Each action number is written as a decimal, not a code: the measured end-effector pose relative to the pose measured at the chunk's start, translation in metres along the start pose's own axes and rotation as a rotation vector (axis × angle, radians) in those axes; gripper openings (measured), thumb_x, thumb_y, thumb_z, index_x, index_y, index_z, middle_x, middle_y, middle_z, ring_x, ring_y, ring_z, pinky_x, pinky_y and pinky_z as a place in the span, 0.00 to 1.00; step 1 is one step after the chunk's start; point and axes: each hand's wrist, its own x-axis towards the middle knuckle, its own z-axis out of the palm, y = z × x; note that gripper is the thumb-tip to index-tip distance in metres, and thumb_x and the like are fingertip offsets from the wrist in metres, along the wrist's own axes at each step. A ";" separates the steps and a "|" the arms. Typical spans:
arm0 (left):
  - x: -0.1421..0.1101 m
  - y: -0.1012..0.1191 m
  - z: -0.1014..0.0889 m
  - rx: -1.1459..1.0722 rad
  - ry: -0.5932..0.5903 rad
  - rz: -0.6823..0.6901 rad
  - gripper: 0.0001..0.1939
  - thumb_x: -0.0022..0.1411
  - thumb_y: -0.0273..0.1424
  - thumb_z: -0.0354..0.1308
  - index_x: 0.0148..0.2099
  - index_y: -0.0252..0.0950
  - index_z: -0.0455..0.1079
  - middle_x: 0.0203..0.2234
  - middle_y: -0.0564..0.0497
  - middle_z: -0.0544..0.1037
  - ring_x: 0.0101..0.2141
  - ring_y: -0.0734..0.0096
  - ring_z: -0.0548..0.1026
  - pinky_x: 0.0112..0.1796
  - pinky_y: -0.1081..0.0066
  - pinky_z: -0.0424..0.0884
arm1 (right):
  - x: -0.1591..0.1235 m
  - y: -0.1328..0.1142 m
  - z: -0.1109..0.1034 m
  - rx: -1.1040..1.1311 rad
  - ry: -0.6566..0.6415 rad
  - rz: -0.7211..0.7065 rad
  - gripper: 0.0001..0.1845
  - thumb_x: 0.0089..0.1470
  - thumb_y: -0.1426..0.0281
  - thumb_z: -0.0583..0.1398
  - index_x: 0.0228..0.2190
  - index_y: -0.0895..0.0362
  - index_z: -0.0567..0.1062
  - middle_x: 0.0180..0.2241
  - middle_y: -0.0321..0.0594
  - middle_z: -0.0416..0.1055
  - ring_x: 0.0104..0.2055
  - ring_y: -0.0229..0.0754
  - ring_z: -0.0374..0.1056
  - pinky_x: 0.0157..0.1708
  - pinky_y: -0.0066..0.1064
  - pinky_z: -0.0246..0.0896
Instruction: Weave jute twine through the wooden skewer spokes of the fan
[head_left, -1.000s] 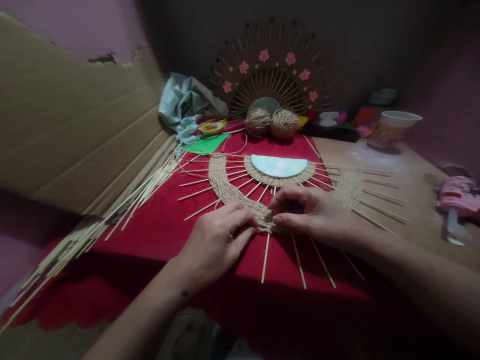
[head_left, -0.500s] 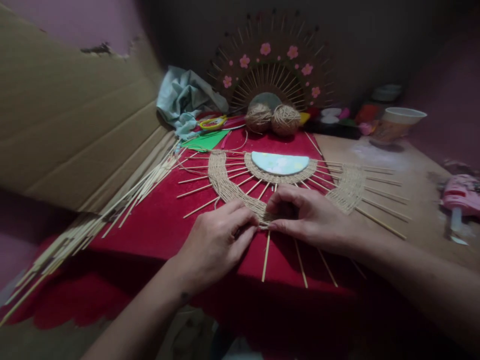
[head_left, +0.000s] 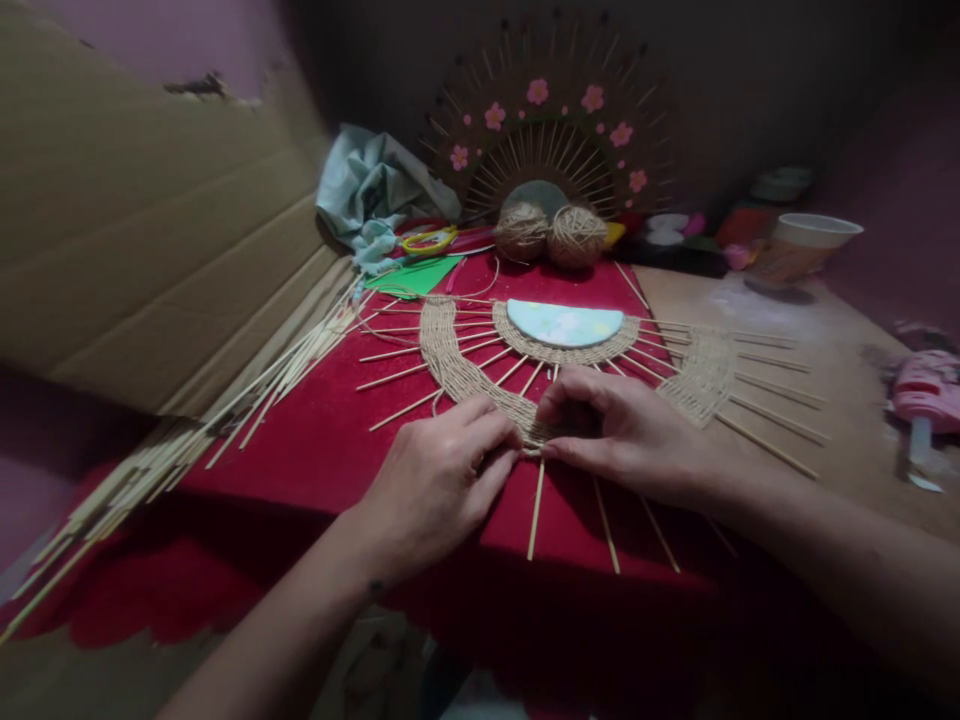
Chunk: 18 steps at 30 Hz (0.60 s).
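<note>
A half-round woven piece [head_left: 457, 370] of thin sticks and jute twine lies on a red cloth [head_left: 322, 440], with a pale blue half disc [head_left: 564, 322] at its centre. My left hand [head_left: 439, 480] rests on the woven band, fingers pressed together at its near edge. My right hand [head_left: 622, 430] is curled beside it, thumb and fingers pinching the twine at the same spot. Bare sticks [head_left: 537, 510] fan out below both hands.
Two twine balls [head_left: 551, 235] sit behind, before a finished fan with pink flowers [head_left: 547, 130]. Loose sticks [head_left: 247, 395] lie along a cardboard sheet [head_left: 150, 230] at left. Yellow scissors [head_left: 427, 240], green paper [head_left: 416, 278], a cup [head_left: 802, 248] and a pink glue gun [head_left: 926, 395] are around.
Both hands stay on the same spot of the weave, the fingers shifting only slightly. The view has drifted a little.
</note>
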 end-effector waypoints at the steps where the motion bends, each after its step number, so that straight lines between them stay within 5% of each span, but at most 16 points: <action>1: 0.000 0.000 0.000 -0.003 -0.002 0.002 0.06 0.63 0.28 0.51 0.36 0.36 0.69 0.31 0.51 0.71 0.30 0.73 0.68 0.32 0.72 0.65 | 0.000 0.000 0.000 -0.013 0.000 -0.001 0.07 0.46 0.76 0.62 0.30 0.59 0.70 0.31 0.36 0.68 0.30 0.33 0.62 0.28 0.25 0.59; 18: 0.002 0.003 0.002 0.079 -0.004 -0.008 0.09 0.65 0.33 0.50 0.34 0.36 0.69 0.31 0.50 0.72 0.29 0.73 0.69 0.30 0.73 0.66 | -0.002 0.001 -0.003 -0.173 -0.020 -0.136 0.06 0.48 0.76 0.60 0.32 0.59 0.71 0.31 0.37 0.67 0.31 0.34 0.61 0.30 0.26 0.57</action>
